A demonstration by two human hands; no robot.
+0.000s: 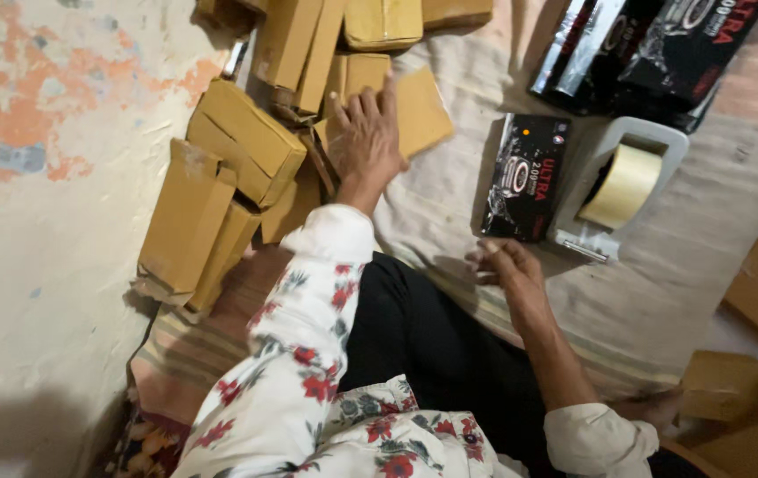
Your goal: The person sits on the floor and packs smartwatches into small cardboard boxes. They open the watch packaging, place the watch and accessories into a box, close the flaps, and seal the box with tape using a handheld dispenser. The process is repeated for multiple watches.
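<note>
Left hand (367,142) flat on taped cardboard packet (419,111).

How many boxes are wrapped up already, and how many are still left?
Done: a pile of brown taped parcels lies by the wall. In hand: the left hand rests on one parcel; the right hand is empty near a black box. Left: that box and more black boxes.

Tan-brown taped parcels (220,168) lie at far left beside a cream wall (34,230) with orange and grey-blue patches of peeled paint. The sleeve (308,354) is white with red flowers, the trousers (432,354) black. Far right: a glossy black carton (525,177) with red and white print, beige tape in a white dispenser (631,173), on a beige striped cloth (662,292).
</note>
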